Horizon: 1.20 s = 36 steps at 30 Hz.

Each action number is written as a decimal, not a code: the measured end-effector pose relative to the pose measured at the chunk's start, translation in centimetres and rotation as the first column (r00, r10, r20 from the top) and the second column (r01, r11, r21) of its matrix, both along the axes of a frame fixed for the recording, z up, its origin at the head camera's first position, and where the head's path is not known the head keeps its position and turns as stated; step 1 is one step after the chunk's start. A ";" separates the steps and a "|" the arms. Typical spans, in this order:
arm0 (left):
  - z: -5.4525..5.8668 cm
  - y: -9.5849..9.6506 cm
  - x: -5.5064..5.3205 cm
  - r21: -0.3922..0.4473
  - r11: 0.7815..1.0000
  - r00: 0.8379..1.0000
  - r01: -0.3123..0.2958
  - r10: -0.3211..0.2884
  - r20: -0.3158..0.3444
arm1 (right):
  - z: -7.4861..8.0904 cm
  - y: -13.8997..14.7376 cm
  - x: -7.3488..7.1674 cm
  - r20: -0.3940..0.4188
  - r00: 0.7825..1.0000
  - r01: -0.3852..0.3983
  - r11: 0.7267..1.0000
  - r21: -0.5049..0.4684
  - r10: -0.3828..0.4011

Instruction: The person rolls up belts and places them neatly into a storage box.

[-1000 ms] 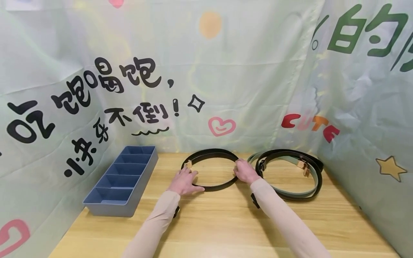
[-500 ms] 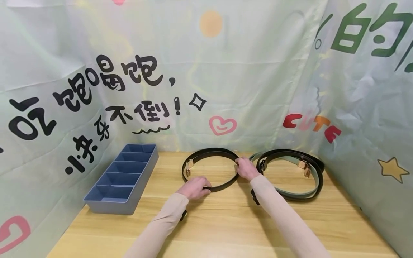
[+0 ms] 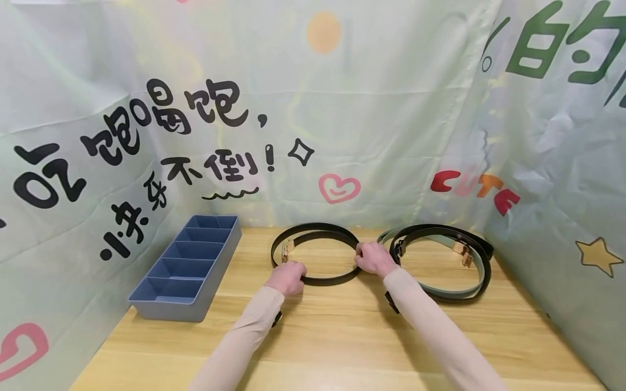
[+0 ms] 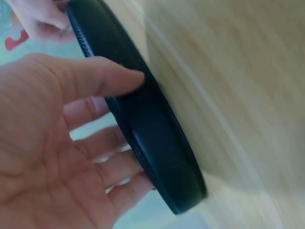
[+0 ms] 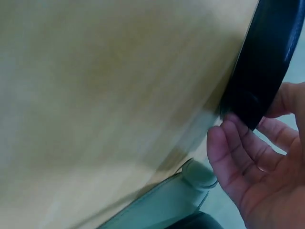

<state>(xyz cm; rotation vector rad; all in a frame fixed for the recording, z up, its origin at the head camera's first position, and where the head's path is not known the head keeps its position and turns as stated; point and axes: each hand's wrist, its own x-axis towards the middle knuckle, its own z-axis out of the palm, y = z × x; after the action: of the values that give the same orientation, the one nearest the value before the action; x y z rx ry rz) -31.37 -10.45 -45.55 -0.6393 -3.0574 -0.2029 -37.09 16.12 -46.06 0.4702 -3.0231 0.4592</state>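
A black belt (image 3: 329, 281) is coiled in a loop on the table, standing on its edge, with a gold buckle (image 3: 287, 250) at its left inner side. My left hand (image 3: 287, 278) pinches the front left of the loop. In the left wrist view the thumb presses the outer face of the strap (image 4: 159, 152) and the fingers curl behind it. At the loop's right side, my right hand (image 3: 375, 258) holds the strap between thumb and fingers, as the right wrist view also shows. The fingertips (image 5: 220, 143) there wrap its lower end.
Right of my right hand lies another coil of belts, one black (image 3: 484, 282) and one pale green (image 3: 450, 296), with gold buckles (image 3: 462, 252). A blue divided bin (image 3: 171, 310) stands at the left. Printed cloth walls (image 3: 381, 136) enclose the table's back and sides.
My left hand has gone from beside the buckle to the loop's front, then slid left along the strap. The loop's left side has widened leftward. My right hand stays at the right side.
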 end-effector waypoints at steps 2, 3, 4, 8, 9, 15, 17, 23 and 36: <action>0.0 -0.3 -0.2 -0.018 0.999 0.999 -0.049 0.049 -0.007 | -0.1 -0.1 0.7 -0.019 1.000 -0.024 1.000 -0.007 0.024; 0.0 -0.5 -0.4 -0.030 0.997 0.998 -0.069 0.068 -0.006 | -0.2 -0.1 1.1 -0.018 0.999 -0.041 0.999 -0.020 0.040; -0.1 -0.7 -0.5 -0.041 0.996 0.997 -0.081 0.081 -0.011 | -0.2 -0.2 1.6 -0.013 0.998 -0.062 0.997 -0.035 0.061; -0.3 -1.0 -0.6 -0.094 0.992 0.996 -0.085 0.087 0.017 | -0.3 -0.5 3.3 0.059 0.981 -0.175 0.974 -0.144 0.185; -0.2 -0.9 -0.4 -0.095 0.994 0.997 -0.062 0.066 0.040 | -0.2 -0.5 3.6 0.086 0.975 -0.188 0.967 -0.174 0.205; -0.1 1.2 0.4 0.064 0.991 0.975 0.120 -0.129 0.181 | -0.3 -0.4 3.5 -0.019 0.990 -0.137 0.955 -0.265 0.137; -0.4 1.9 0.4 0.101 0.980 0.969 0.170 -0.185 0.161 | -0.7 -0.3 3.1 -0.066 0.991 -0.126 0.964 -0.232 0.114; -1.0 2.0 -0.1 0.099 0.983 0.984 0.156 -0.163 0.065 | -1.2 0.2 2.6 -0.008 0.979 -0.202 0.959 -0.197 0.205; -0.5 -1.4 -1.9 0.052 0.997 0.992 -0.054 0.059 -0.111 | 0.2 1.7 5.5 0.030 0.896 -0.432 0.887 -0.159 0.442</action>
<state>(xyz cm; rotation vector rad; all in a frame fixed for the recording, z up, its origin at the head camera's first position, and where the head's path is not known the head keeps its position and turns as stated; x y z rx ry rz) -33.29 -11.88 -46.09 -0.5413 -2.9482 -0.2314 -31.64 17.83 -45.91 1.1566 -2.8976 0.7284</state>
